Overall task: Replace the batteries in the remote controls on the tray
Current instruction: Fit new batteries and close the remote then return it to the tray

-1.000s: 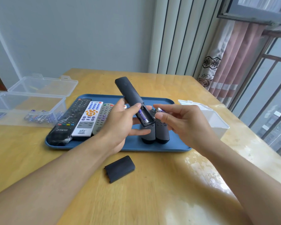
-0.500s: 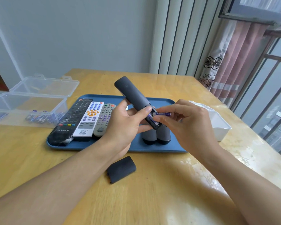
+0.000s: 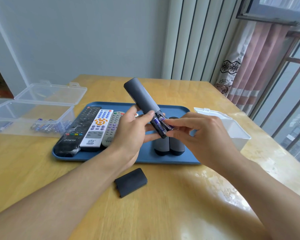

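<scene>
Spreading under both forearms, the wooden table [image 3: 163, 213] carries everything else, and the grip sits above its middle. Behind and to the left of the grip lies a clear plastic box [image 3: 31, 118] with its lid folded back and a heap of loose batteries [image 3: 48, 126] on its floor. Directly beneath the grip is the blue tray [image 3: 145, 159], and to the right of the grip stands a white box [image 3: 232, 130] with its lid open. On the tray, left of the grip, three remotes lie side by side: a black remote [image 3: 78, 132], a white remote [image 3: 98, 129] and a grey remote with buttons [image 3: 113, 129]. Just below the grip, two dark remotes [image 3: 169, 146] rest next to each other on the tray.

The left hand [image 3: 130, 134] is wrapped around a grey remote [image 3: 142, 103], holding it tilted above the tray with its far end pointing up and away and its open battery bay facing the camera. One battery [image 3: 156, 123] already sits in the bay. The right hand [image 3: 203, 134] pinches a second battery [image 3: 165, 125] between thumb and fingertips, its length lying in the slot beside the first. Nearer the camera than the grip, the black battery cover [image 3: 131, 182] lies on the bare table, apart from the tray.
</scene>
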A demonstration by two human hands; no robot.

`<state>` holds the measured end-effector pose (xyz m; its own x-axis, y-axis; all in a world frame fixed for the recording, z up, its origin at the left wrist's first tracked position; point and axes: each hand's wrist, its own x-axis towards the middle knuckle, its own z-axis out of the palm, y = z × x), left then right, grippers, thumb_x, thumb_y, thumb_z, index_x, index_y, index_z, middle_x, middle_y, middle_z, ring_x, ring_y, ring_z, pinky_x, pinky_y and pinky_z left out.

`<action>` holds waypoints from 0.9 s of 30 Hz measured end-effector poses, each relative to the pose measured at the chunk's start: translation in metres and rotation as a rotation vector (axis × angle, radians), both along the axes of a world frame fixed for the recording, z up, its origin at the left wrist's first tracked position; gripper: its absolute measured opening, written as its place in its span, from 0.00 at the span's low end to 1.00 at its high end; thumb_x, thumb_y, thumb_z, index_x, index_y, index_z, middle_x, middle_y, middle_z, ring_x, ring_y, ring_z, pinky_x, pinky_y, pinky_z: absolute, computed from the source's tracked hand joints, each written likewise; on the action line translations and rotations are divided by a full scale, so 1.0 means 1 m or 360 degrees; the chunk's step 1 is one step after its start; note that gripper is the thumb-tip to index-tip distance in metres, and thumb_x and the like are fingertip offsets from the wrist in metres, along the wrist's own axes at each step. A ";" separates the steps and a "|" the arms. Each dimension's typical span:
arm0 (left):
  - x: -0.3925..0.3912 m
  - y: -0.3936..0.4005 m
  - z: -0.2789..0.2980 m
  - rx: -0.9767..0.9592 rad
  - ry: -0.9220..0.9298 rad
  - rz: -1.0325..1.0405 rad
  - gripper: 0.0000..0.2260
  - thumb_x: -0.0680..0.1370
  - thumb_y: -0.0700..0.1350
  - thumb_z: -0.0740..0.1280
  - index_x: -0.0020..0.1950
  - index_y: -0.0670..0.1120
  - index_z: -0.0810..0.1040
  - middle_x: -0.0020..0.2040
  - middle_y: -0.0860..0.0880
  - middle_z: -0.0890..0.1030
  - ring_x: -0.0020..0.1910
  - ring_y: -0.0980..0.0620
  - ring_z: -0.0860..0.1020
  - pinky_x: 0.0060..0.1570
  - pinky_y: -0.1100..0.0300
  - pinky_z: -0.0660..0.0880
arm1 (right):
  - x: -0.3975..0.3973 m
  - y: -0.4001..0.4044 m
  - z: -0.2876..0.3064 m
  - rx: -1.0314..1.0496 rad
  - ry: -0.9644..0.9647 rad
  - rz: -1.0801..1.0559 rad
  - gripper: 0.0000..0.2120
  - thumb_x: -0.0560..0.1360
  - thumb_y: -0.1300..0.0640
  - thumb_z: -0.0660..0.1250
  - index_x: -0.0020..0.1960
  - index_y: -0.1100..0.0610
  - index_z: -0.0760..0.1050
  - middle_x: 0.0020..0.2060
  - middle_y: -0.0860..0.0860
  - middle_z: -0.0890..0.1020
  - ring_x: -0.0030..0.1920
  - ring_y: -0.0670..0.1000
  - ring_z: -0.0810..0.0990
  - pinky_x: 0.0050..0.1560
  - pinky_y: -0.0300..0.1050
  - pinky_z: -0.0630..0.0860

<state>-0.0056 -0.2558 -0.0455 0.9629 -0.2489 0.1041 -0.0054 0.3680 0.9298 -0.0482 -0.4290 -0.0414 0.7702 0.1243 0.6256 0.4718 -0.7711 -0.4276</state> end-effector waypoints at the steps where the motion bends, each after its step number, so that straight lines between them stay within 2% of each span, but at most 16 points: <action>1: 0.000 0.000 0.000 0.0007 -0.0006 -0.0019 0.07 0.85 0.37 0.60 0.60 0.43 0.76 0.49 0.42 0.85 0.44 0.45 0.85 0.43 0.48 0.84 | 0.000 0.000 0.000 0.0047 -0.0014 -0.0002 0.12 0.70 0.59 0.78 0.53 0.52 0.86 0.35 0.49 0.81 0.34 0.39 0.73 0.36 0.26 0.66; 4: 0.001 0.001 0.001 0.0014 -0.0023 -0.0047 0.08 0.84 0.37 0.61 0.61 0.42 0.76 0.49 0.41 0.86 0.46 0.45 0.86 0.46 0.45 0.84 | 0.000 0.000 -0.001 0.0150 0.0008 -0.0001 0.12 0.67 0.59 0.80 0.50 0.52 0.87 0.35 0.48 0.81 0.34 0.39 0.74 0.36 0.26 0.66; 8: 0.000 0.002 0.001 0.0118 -0.0100 0.0022 0.10 0.79 0.34 0.70 0.60 0.40 0.77 0.49 0.42 0.85 0.46 0.50 0.86 0.41 0.53 0.84 | 0.000 0.000 -0.002 0.0212 0.0116 0.0035 0.12 0.69 0.59 0.79 0.51 0.49 0.86 0.38 0.47 0.81 0.34 0.41 0.75 0.36 0.28 0.67; 13: 0.002 0.004 0.002 0.0117 -0.0094 0.0028 0.10 0.78 0.33 0.70 0.58 0.40 0.77 0.51 0.38 0.85 0.43 0.51 0.86 0.38 0.56 0.83 | -0.001 -0.001 0.002 0.0092 0.0181 0.0077 0.10 0.73 0.53 0.74 0.54 0.45 0.85 0.41 0.43 0.81 0.37 0.44 0.74 0.37 0.29 0.67; 17: 0.005 0.007 0.001 0.0177 -0.0102 -0.0088 0.12 0.78 0.33 0.70 0.61 0.40 0.77 0.50 0.40 0.86 0.44 0.49 0.86 0.39 0.52 0.84 | -0.001 0.001 0.003 0.0452 0.0392 0.0076 0.11 0.63 0.45 0.77 0.44 0.43 0.86 0.34 0.48 0.81 0.30 0.44 0.72 0.34 0.32 0.68; 19: 0.006 0.009 0.002 0.0191 -0.0093 -0.0145 0.12 0.78 0.33 0.70 0.60 0.41 0.78 0.49 0.41 0.86 0.45 0.48 0.86 0.40 0.52 0.84 | -0.001 0.002 0.003 0.0631 0.0558 0.0120 0.12 0.61 0.45 0.78 0.41 0.50 0.84 0.31 0.49 0.82 0.29 0.43 0.74 0.34 0.34 0.70; 22: 0.008 0.011 0.003 0.0230 -0.0091 -0.0207 0.11 0.77 0.34 0.71 0.59 0.42 0.78 0.49 0.41 0.86 0.47 0.48 0.86 0.41 0.50 0.84 | -0.001 0.002 0.001 0.0801 0.0732 0.0253 0.17 0.62 0.50 0.79 0.42 0.58 0.77 0.38 0.50 0.87 0.34 0.46 0.81 0.40 0.42 0.75; 25: 0.009 0.013 0.004 0.0271 -0.0089 -0.0258 0.12 0.76 0.34 0.72 0.58 0.43 0.79 0.50 0.41 0.84 0.50 0.45 0.86 0.45 0.47 0.84 | -0.001 0.002 0.001 0.0866 0.0804 0.0285 0.21 0.62 0.50 0.79 0.43 0.61 0.73 0.39 0.54 0.87 0.36 0.51 0.82 0.42 0.51 0.74; 27: 0.009 0.014 0.005 0.0294 -0.0083 -0.0283 0.12 0.76 0.35 0.72 0.58 0.44 0.79 0.48 0.44 0.85 0.50 0.45 0.86 0.45 0.46 0.84 | -0.001 0.001 0.002 0.0853 0.0815 0.0280 0.21 0.62 0.50 0.79 0.43 0.61 0.73 0.38 0.55 0.87 0.36 0.51 0.81 0.42 0.52 0.73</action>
<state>0.0038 -0.2418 -0.0410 0.8970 -0.4330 0.0893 -0.0053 0.1914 0.9815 -0.0488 -0.4279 -0.0397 0.9774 0.0517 0.2049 0.2104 -0.3283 -0.9209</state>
